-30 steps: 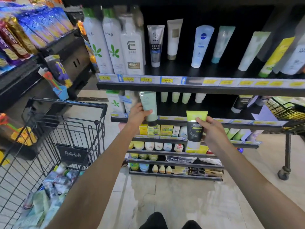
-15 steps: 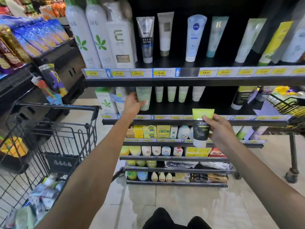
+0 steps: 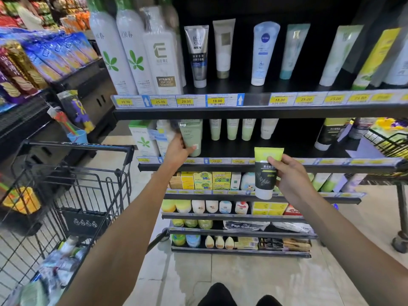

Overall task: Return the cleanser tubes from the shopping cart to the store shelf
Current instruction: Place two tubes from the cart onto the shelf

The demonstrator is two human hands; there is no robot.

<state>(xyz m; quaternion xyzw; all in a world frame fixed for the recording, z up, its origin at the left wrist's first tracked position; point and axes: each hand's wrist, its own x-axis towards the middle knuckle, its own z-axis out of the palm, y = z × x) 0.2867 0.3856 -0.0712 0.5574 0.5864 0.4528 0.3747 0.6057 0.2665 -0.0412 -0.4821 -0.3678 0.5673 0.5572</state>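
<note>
From the head camera, the left hand grips a pale green plastic cleanser tube standing on the black second shelf, just beside white boxed products. Letting go off balance could tip it into those neighbours. The right hand holds a black tube with a lime-green top in front of the shelf edge, not yet placed; a loose pinch could drop it. More tubes lie in the black wire shopping cart.

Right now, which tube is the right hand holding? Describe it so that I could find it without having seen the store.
Start at the black store shelf with yellow price tags and drop to its second board. In front of that board's edge, the right hand grips a black plastic cleanser tube, white cap down. Its lime-green top band sets it apart from the pale green tubes behind.
</note>
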